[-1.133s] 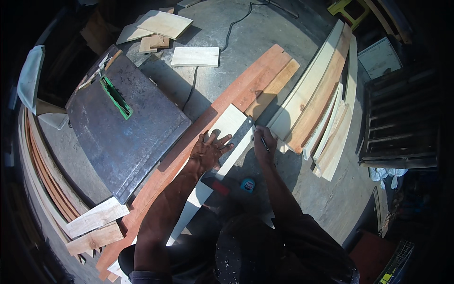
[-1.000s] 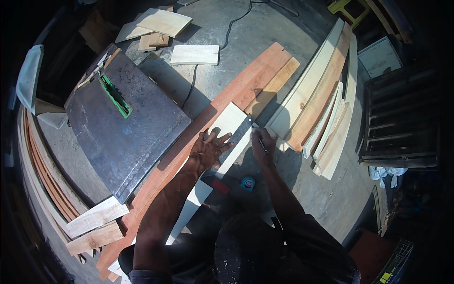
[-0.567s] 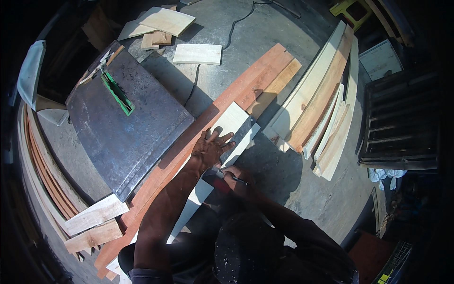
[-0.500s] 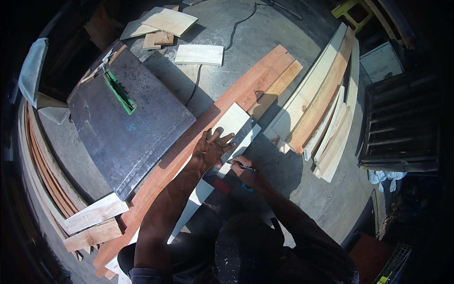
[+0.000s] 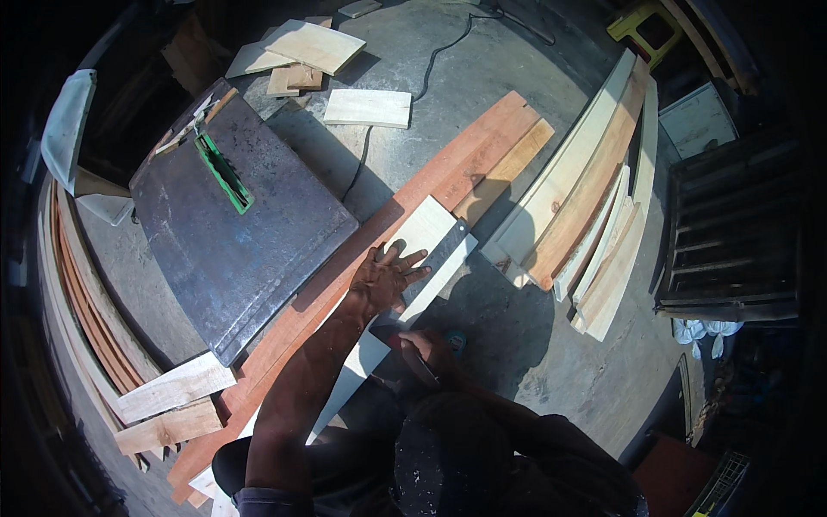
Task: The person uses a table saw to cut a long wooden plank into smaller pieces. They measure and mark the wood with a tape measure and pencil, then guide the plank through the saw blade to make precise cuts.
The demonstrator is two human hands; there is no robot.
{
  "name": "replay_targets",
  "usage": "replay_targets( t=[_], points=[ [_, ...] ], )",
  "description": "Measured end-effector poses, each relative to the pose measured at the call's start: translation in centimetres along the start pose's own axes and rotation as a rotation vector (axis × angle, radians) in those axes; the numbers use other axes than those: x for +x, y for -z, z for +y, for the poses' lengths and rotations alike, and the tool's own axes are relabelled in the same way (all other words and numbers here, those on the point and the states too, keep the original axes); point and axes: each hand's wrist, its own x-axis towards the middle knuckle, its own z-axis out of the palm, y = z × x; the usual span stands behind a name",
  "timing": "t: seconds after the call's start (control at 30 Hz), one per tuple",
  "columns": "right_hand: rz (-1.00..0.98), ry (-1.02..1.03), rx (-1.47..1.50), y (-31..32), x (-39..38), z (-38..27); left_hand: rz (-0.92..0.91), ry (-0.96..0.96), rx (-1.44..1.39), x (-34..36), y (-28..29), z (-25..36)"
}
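Fingers (image 5: pixel 416 258) of your left hand (image 5: pixel 377 283) splayed flat across pale, rectangular wooden board (image 5: pixel 422 226); your right hand (image 5: pixel 429 349), beside that board, curled round slim, dark pen (image 5: pixel 425 370).

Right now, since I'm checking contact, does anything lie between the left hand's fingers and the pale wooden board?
Yes, partly: the try square blade lies on the pale wooden board under some fingers of the left hand.
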Motion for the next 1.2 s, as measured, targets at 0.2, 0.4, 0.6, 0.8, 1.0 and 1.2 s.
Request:
replay_targets(
  t=[0.2,0.4,0.6,0.8,1.0,1.2],
  points=[
    [-0.135,0.059,-0.153,-0.2,-1.5,-1.2,0.118,0.272,-0.327,-2.1,-1.3,-0.1],
    [0.083,-0.081,-0.121,-0.1,-3.2,2.1,0.474,0.668,-0.793,-6.2,-6.1,0.7],
    [0.243,-0.192,-0.557,7.0,-8.9,8.1,0.573,0.871,-0.516,-6.3,-6.1,3.8],
    [-0.022,-0.532,-1.139,8.9,-9.8,5.9,0.458,0.928,-0.665,-6.5,-3.9,5.2],
    [0.086,-0.345,-0.848,10.5,-2.0,2.0,0.087,0.392,-0.957,-6.7,-1.8,4.6],
    [-0.011,-0.041,-0.312,8.9,6.7,-8.6,0.28,0.163,-0.814,-11.4,12.5,6.1]
  ],
)
